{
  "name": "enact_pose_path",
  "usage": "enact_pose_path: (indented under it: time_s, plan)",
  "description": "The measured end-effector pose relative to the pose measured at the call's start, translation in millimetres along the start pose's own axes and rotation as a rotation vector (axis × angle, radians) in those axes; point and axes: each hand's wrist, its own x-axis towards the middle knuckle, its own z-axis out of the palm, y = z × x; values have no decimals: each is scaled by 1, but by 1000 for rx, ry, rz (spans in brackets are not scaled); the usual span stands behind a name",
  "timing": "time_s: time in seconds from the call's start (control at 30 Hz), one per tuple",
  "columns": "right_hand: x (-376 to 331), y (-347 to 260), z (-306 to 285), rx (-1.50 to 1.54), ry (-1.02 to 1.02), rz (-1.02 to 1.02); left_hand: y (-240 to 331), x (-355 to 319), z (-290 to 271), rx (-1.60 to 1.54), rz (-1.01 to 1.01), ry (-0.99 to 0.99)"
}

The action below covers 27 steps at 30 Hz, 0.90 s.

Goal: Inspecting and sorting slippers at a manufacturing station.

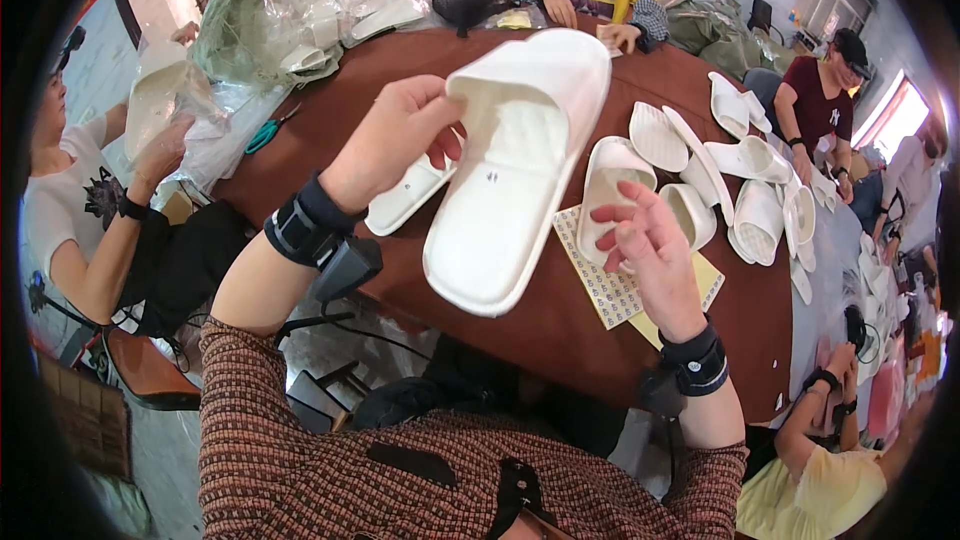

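Observation:
A white slipper (497, 210) hangs tilted over the near side of the table, sole end toward me, with a small dark mark on its insole. My left hand (405, 135) grips it by the left edge of its upper, thumb outside and fingertips inside the opening. To the right of it, my right hand (648, 250) is raised with fingers loosely apart, and I see nothing in it. Behind that hand lies another white slipper (612, 175), partly hidden. Beneath are yellow sheets of small printed stickers (607, 285). A further slipper (405, 198) lies behind the held one.
Several white slippers (755, 205) are heaped on the right of the brown table (330, 130). Teal scissors (266, 134) lie at the left, near large plastic bags (280, 15). Co-workers sit around; one at left handles a bagged slipper (160, 105).

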Motion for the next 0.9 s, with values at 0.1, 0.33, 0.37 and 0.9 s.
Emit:
enact_pose_path:
  time_s: [0.1, 0.33, 0.37, 0.9]
  plan:
    - [6, 2, 5, 202, 60, -13, -11, -16, 20, 99, -14, -116]
    - [6, 8, 5, 209, -21, 10, -59, -41, 50, 112, -223, -251]
    - [4, 10, 7, 209, -20, 15, -64, -42, 51, 132, -198, -258]
    - [8, 35, 1, 155, 19, 188, -103, -5, -70, 1213, 200, 85]
